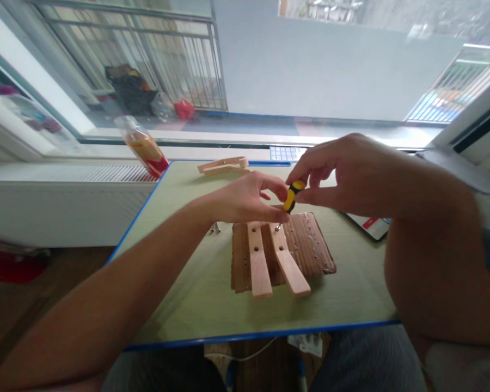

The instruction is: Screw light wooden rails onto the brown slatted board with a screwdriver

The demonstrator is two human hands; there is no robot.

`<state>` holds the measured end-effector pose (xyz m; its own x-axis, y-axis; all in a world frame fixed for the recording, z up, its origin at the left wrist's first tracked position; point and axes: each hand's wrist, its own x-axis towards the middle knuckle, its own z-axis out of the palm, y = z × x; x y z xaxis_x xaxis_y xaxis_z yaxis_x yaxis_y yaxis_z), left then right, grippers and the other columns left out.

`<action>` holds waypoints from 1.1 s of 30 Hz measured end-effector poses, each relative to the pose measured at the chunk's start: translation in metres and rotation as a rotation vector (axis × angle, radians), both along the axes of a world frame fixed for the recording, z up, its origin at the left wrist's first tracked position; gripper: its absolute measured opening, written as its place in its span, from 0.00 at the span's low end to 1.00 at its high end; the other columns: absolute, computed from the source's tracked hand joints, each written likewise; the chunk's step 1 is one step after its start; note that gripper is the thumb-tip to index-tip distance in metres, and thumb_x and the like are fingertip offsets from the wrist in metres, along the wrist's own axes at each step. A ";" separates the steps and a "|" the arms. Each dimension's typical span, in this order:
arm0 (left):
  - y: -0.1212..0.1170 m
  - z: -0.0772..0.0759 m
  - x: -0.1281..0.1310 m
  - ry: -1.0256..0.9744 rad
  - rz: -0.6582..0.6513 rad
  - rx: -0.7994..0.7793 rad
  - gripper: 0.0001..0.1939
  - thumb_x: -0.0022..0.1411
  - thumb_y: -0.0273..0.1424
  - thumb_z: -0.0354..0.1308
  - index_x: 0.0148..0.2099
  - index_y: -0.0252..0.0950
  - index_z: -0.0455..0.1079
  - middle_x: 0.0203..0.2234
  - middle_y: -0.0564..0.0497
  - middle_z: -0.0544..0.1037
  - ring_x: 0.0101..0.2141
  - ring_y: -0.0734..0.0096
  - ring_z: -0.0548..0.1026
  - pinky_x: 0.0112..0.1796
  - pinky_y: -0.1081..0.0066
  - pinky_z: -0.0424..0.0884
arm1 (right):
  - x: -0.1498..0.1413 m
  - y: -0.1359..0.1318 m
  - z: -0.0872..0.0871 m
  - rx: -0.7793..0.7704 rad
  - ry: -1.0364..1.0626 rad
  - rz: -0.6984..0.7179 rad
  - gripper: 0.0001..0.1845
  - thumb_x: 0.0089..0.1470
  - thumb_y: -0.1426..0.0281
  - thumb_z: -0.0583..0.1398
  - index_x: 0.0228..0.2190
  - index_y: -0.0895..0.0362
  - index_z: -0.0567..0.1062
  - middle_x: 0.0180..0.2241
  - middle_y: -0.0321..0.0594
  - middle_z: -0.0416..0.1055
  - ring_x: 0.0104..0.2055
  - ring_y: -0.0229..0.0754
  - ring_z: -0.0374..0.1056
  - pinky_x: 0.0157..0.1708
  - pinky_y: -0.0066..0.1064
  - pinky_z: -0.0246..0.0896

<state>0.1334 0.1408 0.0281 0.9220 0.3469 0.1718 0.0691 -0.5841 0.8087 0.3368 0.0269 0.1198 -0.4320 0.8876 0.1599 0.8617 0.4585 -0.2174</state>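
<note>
A short screwdriver with a yellow and black handle [292, 197] stands tilted over a bent wooden piece [289, 264]. My right hand [330, 174] is closed on the top of its handle. Thumb and fingers of my left hand [257, 197] pinch the handle's lower part from the other side. Below the handle, a screw [277, 227] shows at a hole near the far end of the wooden piece. A second wooden piece [261, 272] with dark holes lies to its left. Both rest on a ridged brown cardboard piece [310, 245] and overhang its near edge.
Some screws [215, 228] lie left of the cardboard. More wooden pieces [224, 164] lie at the table's far edge. A bottle with a red label [142, 146] stands on the sill at left. A flat dark-edged object [367, 226] lies under my right forearm. The green table [196, 305] has a blue edge.
</note>
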 end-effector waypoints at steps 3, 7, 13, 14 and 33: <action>0.000 -0.004 0.002 -0.005 -0.011 -0.048 0.14 0.58 0.39 0.71 0.45 0.39 0.82 0.45 0.49 0.84 0.49 0.61 0.79 0.54 0.62 0.73 | 0.001 0.002 -0.001 -0.008 -0.026 -0.046 0.10 0.56 0.64 0.65 0.37 0.51 0.86 0.31 0.36 0.81 0.28 0.39 0.69 0.30 0.36 0.57; 0.000 -0.006 0.003 -0.013 -0.020 -0.093 0.15 0.59 0.39 0.72 0.46 0.38 0.82 0.45 0.47 0.84 0.48 0.60 0.80 0.50 0.64 0.75 | 0.000 0.002 -0.002 -0.025 -0.023 -0.091 0.07 0.55 0.62 0.67 0.33 0.51 0.85 0.27 0.35 0.78 0.26 0.38 0.64 0.29 0.37 0.54; -0.002 -0.003 0.003 -0.017 -0.026 -0.107 0.18 0.58 0.40 0.73 0.47 0.36 0.80 0.45 0.46 0.83 0.48 0.60 0.79 0.49 0.64 0.75 | -0.004 0.002 -0.006 0.014 -0.009 -0.116 0.13 0.56 0.56 0.67 0.28 0.52 0.82 0.24 0.33 0.74 0.24 0.36 0.58 0.26 0.36 0.50; -0.002 -0.003 0.003 -0.019 -0.026 -0.108 0.18 0.58 0.40 0.73 0.46 0.36 0.80 0.44 0.47 0.83 0.47 0.61 0.79 0.48 0.64 0.75 | -0.004 0.002 -0.006 0.015 -0.012 -0.125 0.13 0.56 0.57 0.67 0.28 0.53 0.81 0.24 0.33 0.73 0.24 0.36 0.58 0.26 0.36 0.50; -0.005 0.002 0.003 -0.016 -0.007 -0.042 0.14 0.58 0.39 0.72 0.42 0.36 0.79 0.37 0.53 0.82 0.38 0.69 0.77 0.42 0.69 0.70 | -0.010 0.004 -0.007 0.016 -0.045 -0.255 0.28 0.56 0.48 0.65 0.17 0.53 0.66 0.17 0.31 0.55 0.23 0.36 0.46 0.27 0.38 0.39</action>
